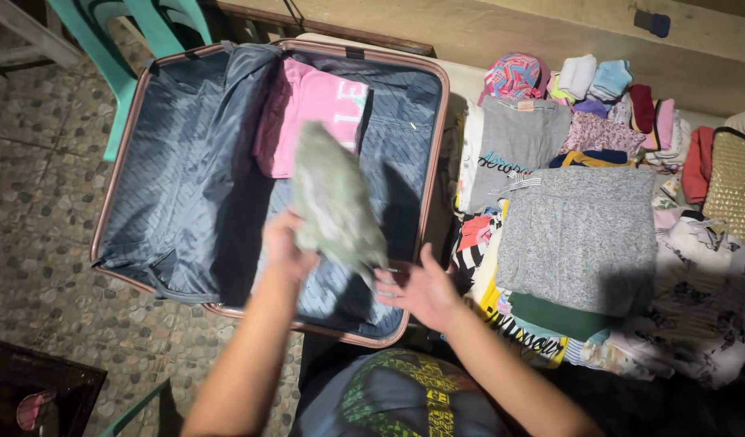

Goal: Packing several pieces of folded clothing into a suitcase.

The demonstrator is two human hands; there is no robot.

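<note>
Suitcase (186,202) is laid open flat, pinkish rim, grey-blue quilted lining; it is propped over a stone-patterned floor (40,243) beside a green plastic chair (121,48). One pink folded garment (307,109) is seen inside, at the far end of the right half. Clothes pile (583,235) is spread to the right of the case: a grey knit piece on top, a grey printed tee behind it, rolled small items at the back, a white patterned piece at the near right edge.

Pale green folded garment (336,198) is held over the right half of the case, just in front of the pink one. It is motion-blurred, so texture and fold cannot be read; whether it touches the lining cannot be told.

Left hand (285,247) is closed on the green garment's lower left edge, forearm stretched forward. Right hand (421,287) is spread open, palm up, fingers apart, just beside the garment's lower corner; contact cannot be confirmed.
</note>
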